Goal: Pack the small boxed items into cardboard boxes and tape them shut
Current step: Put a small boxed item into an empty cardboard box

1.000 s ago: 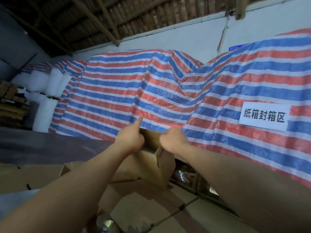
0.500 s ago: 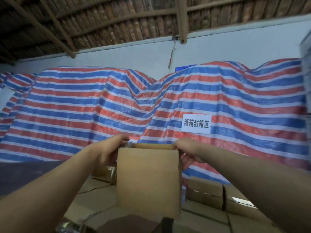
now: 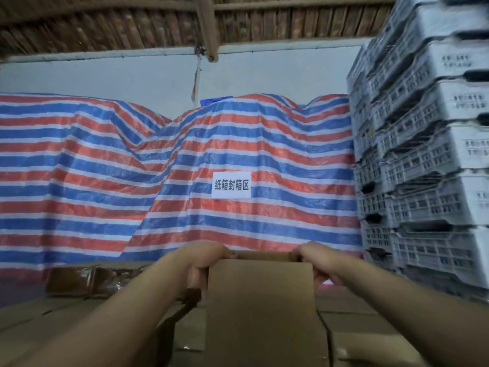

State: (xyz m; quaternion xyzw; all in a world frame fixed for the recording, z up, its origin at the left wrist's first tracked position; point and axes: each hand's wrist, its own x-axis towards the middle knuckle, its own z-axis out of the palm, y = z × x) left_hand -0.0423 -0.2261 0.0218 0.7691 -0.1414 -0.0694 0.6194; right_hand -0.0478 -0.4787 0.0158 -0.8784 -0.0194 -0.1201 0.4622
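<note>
Cardboard box (image 3: pixel 260 308) stands upright between my arms above the flat cartons (image 3: pixel 370 329), my left hand (image 3: pixel 203 256) and right hand (image 3: pixel 313 256) each curled over a top corner. I judge I am carrying an empty box to the packing spot; next I need it set down, mouth up.

A red, white and blue striped tarp (image 3: pixel 105 165) drapes over heaps along a pale wall (image 3: pixel 132 75). A white paper sign (image 3: pixel 231 185) hangs on it. Grey plastic crates (image 3: pixel 423 144) stand stacked at the right, under a timber roof (image 3: pixel 105 19).
</note>
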